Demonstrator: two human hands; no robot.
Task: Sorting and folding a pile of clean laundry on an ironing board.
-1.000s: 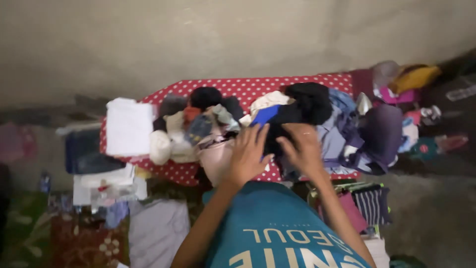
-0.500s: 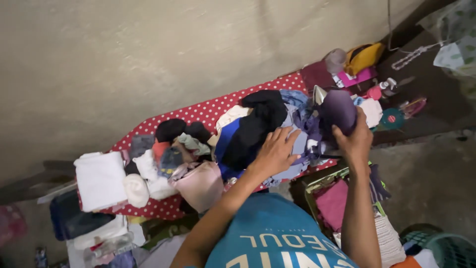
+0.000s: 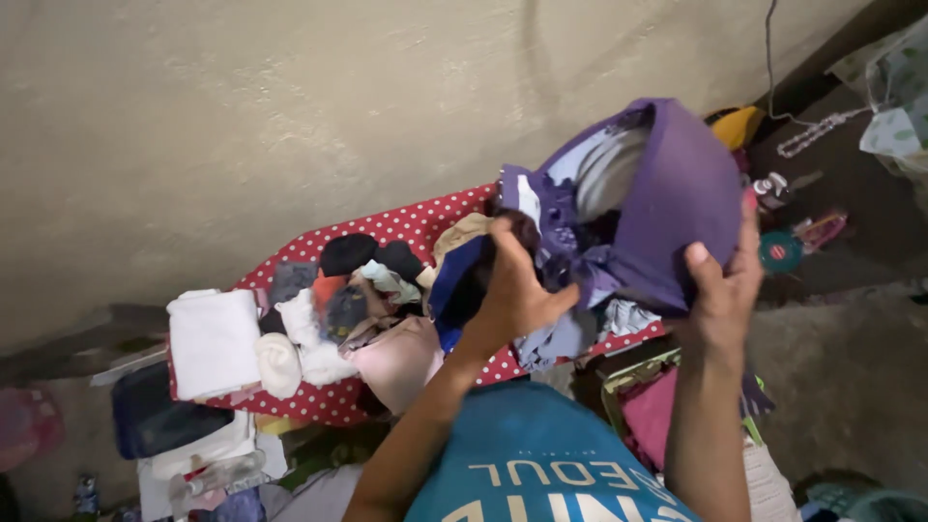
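Head view: a crumpled purple fabric garment [image 3: 677,203] with a pale lining is held up above a red ironing board with white polka dots [image 3: 406,224]. The right hand [image 3: 723,290] is clamped on the garment's lower right edge, thumb in front, the other fingers hidden behind the cloth. The left hand [image 3: 514,290] is closed on the garment's bunched left part, fingers curled into the folds, thumb [image 3: 559,302] pointed right; how tight the grip is cannot be told. The board is covered by a pile of mixed clothes [image 3: 387,290], with a dark blue and black piece [image 3: 454,280] just beside the left hand. A folded white towel [image 3: 213,340] is laid at the board's left end, and a pale pink garment [image 3: 398,358] is draped over the near edge. A teal printed shirt [image 3: 541,454] is seen below the arms.
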